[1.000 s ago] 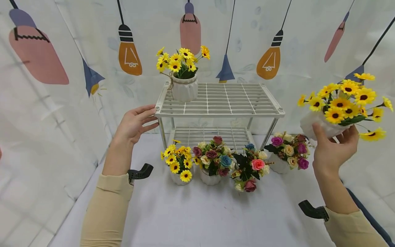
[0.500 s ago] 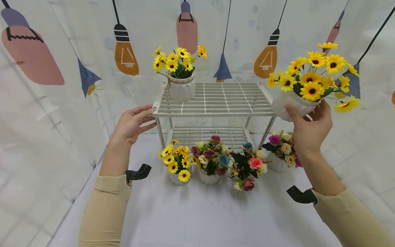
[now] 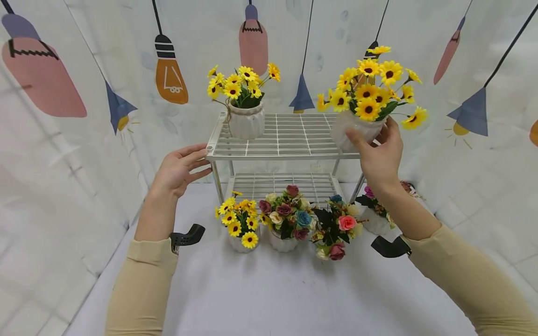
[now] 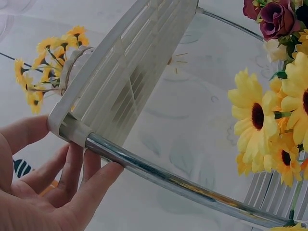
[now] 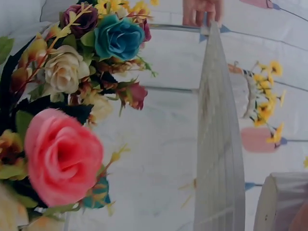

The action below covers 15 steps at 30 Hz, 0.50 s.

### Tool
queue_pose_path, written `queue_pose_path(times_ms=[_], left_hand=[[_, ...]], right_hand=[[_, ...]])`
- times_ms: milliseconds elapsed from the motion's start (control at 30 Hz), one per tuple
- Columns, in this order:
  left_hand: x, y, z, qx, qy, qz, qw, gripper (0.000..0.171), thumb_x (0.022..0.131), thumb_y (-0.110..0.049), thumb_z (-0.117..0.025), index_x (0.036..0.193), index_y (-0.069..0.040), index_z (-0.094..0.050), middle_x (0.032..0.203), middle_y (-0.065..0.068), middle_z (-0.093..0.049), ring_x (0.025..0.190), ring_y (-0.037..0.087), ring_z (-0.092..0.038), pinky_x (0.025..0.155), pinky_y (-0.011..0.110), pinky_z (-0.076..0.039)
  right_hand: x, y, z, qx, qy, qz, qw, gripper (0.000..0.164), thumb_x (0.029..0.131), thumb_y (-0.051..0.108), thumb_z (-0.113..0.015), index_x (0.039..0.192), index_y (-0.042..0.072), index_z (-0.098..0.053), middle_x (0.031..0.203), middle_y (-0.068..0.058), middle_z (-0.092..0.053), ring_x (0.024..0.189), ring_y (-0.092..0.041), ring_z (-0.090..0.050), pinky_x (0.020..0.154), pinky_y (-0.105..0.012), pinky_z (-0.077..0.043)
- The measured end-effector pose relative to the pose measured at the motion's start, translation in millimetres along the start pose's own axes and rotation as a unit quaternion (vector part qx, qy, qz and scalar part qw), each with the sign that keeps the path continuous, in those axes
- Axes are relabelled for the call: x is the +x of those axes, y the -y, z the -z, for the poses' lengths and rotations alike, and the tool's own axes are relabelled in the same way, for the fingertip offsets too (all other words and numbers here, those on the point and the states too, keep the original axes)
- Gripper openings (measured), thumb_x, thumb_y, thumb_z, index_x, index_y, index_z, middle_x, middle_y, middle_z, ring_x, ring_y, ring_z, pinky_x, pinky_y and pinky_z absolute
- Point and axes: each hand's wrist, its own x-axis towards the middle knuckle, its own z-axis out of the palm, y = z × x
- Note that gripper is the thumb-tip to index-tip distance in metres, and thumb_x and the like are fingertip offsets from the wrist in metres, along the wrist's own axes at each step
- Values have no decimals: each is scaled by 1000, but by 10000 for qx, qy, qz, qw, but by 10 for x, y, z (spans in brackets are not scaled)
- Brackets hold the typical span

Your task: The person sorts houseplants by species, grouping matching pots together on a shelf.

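My right hand (image 3: 380, 156) grips a white pot of yellow daisy-like flowers (image 3: 365, 99) by its side, over the right end of the white two-tier wire rack (image 3: 294, 157). In the right wrist view a narrow gap shows between this pot (image 5: 279, 199) and the top shelf (image 5: 219, 144). My left hand (image 3: 178, 170) rests its fingers against the rack's left front corner. In the left wrist view those fingers (image 4: 103, 185) touch the corner and metal post (image 4: 163, 175), fairly straight. Another white pot of yellow flowers (image 3: 247, 121) stands on the top shelf's left end.
On the white table (image 3: 269, 294), in front of the rack, stand a small yellow flower pot (image 3: 241, 224), a mixed rose pot (image 3: 286, 219) and a pink rose pot (image 3: 336, 228). A purple and cream rose pot (image 3: 376, 219) is partly hidden behind my right forearm.
My right hand has carried the yellow flower pot leftward from beside the rack to over the top shelf's right end. My left hand has stayed at the rack's corner.
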Motion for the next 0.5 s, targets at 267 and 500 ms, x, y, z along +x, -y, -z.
queue_pose_path(times_ms=[267,500], left_hand=[[6,-7,14,22,-4,-55,10000,60,98,-25,-75,147,1,-53,114,-1,-69,107,18,-64,84,29,-60],[-7,1,7,9,33,-17,10000,59,98,-26,-75,146,0,-53,113,-2,-70,108,18,-64,84,29,-60]], right_hand=[[88,89,-353,-189,525,-357,9978,82,92,30,-81,157,13,-34,145,-7,-51,129,-19,-53,103,-34,-51],[159,73,-631,-437,756,-842,9926,93,92,34,-81,162,10,-25,150,-7,-48,134,-19,-49,104,-33,-49]])
